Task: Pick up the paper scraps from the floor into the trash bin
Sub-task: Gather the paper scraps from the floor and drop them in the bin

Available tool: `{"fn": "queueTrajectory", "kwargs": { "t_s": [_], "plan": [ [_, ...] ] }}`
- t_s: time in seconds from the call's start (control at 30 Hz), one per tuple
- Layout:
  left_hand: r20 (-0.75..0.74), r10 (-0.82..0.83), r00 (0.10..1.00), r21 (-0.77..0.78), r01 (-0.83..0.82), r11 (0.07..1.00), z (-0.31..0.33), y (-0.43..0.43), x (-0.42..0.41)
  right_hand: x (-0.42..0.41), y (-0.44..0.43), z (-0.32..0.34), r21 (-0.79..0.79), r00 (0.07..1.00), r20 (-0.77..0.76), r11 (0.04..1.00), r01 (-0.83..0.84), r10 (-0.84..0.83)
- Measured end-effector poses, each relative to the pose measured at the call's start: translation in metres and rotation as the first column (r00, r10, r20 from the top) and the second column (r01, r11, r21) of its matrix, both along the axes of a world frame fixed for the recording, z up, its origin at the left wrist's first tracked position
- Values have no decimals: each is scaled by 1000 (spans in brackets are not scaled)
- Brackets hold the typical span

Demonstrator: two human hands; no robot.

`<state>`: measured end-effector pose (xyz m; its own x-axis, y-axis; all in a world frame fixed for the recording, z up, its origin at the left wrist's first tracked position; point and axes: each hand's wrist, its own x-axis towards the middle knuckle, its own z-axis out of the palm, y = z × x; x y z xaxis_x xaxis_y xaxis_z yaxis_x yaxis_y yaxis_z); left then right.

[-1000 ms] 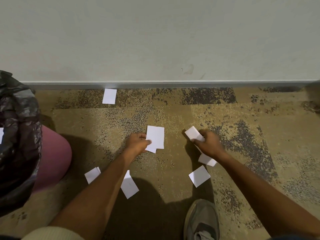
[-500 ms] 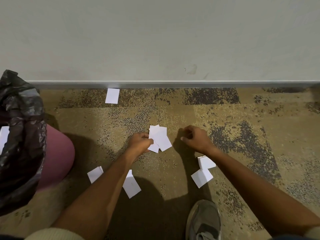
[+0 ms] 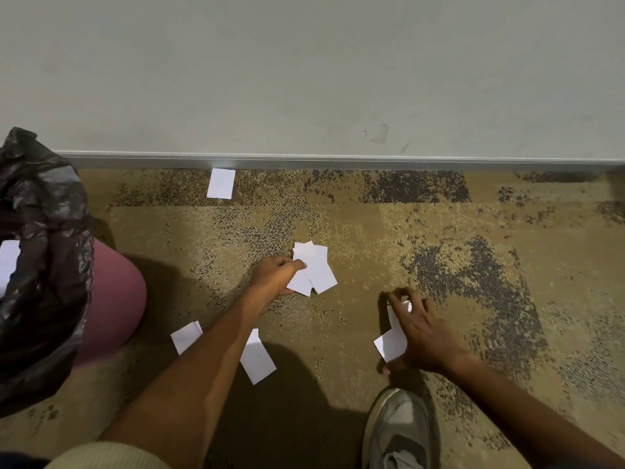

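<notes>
Trash bin (image 3: 115, 299) at left: rounded pink wall, lined with crinkled glossy black bag (image 3: 44, 231); white paper (image 3: 7, 265) seen inside at frame edge. Fanned stack of white rectangular scraps (image 3: 314, 269) pinched in left grip (image 3: 275, 277). Right grip (image 3: 419, 336) spread over two overlapping scraps (image 3: 390, 345) on floor; whether held cannot be told. Mottled tan-and-dark carpet (image 3: 439, 231) strewn with flat scraps: lone scrap (image 3: 221, 183) near baseboard, short scrap (image 3: 185, 336) and long scrap (image 3: 258, 358) flanking left forearm.
</notes>
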<state>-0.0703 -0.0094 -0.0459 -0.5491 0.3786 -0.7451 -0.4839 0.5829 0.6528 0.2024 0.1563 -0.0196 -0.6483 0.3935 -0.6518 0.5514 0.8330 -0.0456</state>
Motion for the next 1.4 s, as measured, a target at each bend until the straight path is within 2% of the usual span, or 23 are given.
{"fn": "queueTrajectory", "kwargs": {
  "t_s": [0.13,0.33,0.67,0.83,0.9,1.0,1.17,1.33,1.4],
  "plan": [
    [4,-2,1000,4,2,1000,-1,0,0,7,-7,-3,16,991,-91,995,-98,99],
    [49,27,998,42,-29,999,-2,-1,-1,12,4,-4,-122,967,-244,986,-111,79],
    [73,28,997,57,-33,998,0,-3,0,-1,6,-5,-134,987,-156,990,-52,31],
    [55,27,998,42,-30,999,1,-2,0,-8,9,0,-173,977,-194,977,-124,89],
    [46,27,999,36,-29,999,1,-2,1,-14,8,4,-230,976,-217,971,-64,13],
    [21,28,999,19,-29,999,-1,-1,2,-35,5,13,-360,933,-282,926,114,-224],
    [-4,28,1000,0,-28,1000,-2,-1,1,-96,-4,16,-621,749,-269,703,346,-606],
    [-20,60,998,-13,-60,998,3,0,3,-148,-18,10,-729,670,-150,539,422,-727],
    [7,99,995,-8,-99,995,6,1,4,-159,-22,6,-718,686,-173,567,404,-707]
  ]
}}
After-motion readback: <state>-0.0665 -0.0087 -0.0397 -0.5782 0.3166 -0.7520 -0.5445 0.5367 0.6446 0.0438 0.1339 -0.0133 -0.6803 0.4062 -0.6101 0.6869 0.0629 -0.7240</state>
